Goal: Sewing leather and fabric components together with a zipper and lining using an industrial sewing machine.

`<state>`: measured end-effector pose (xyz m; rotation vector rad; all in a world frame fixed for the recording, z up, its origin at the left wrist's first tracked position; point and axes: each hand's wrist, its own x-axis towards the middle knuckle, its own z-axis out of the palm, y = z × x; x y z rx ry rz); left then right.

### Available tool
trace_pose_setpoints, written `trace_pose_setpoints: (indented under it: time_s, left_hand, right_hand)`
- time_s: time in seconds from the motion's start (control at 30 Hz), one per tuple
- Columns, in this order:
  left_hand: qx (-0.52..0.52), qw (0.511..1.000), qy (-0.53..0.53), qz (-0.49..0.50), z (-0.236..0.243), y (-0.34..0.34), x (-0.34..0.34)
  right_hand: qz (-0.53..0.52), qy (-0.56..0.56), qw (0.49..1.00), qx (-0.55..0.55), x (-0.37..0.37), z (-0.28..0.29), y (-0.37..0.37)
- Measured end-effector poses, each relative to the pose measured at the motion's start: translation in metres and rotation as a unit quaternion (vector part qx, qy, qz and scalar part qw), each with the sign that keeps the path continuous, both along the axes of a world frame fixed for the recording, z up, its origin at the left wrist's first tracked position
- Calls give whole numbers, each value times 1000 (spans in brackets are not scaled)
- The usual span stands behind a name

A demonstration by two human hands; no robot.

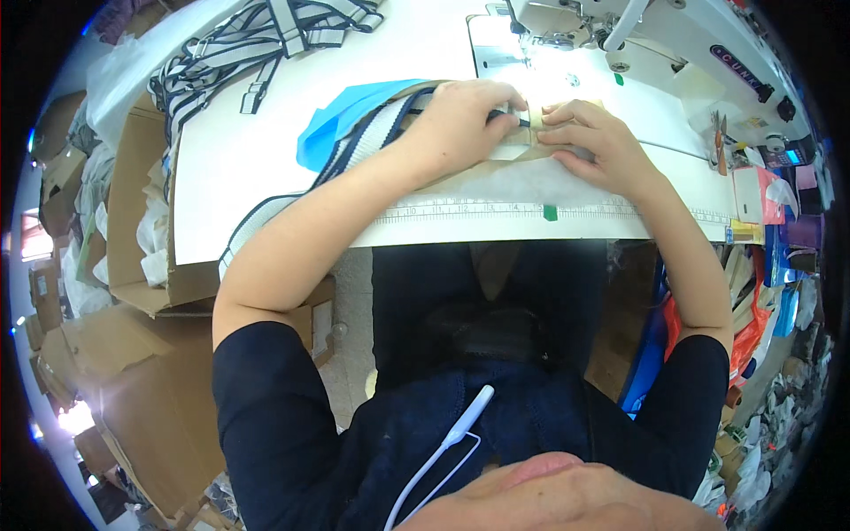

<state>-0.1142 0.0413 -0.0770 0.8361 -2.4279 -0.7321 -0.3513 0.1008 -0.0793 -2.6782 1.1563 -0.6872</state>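
My left hand is over the pale fabric on the white table, its thumb and fingers closed around the end of a white webbing strap with navy edges. From there the strap runs back under my left forearm and down past the table's front edge. Close by on the right, my right hand rests with fingers apart and fingertips on a beige fabric piece. Thin whitish sheeting spreads in front of both hands. Bright blue material lies beneath the strap on the left.
A sewing machine stands beyond my hands, its lit needle plate at the back. More striped straps are heaped at the back left. A ruler strip lines the front edge. Snips lie at right; cardboard boxes stand left.
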Motion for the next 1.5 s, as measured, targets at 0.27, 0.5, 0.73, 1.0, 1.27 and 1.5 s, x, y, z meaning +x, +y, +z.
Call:
trace_pose_setpoints:
  time_s: [0.27,0.5,0.73,1.0,1.27,1.5]
  left_hand:
    - [-148,989,6,-7,-15,-1,4]
    - [-163,986,-34,-10,-11,2,3]
    - [-153,986,-40,-42,-3,2,10]
    - [-151,987,-30,-41,-10,-3,5]
    - [-174,983,-18,-48,-6,-1,7]
    - [-181,983,-29,-23,-11,-8,8]
  right_hand:
    - [-7,-6,1000,-19,8,-1,2]
    - [-37,-28,999,11,16,2,2]
    - [-26,151,974,170,22,15,-3]
    - [-151,33,988,1,45,6,6]
    - [-64,55,982,-171,35,-2,-5]
    - [-108,-66,990,-64,29,-7,-8]
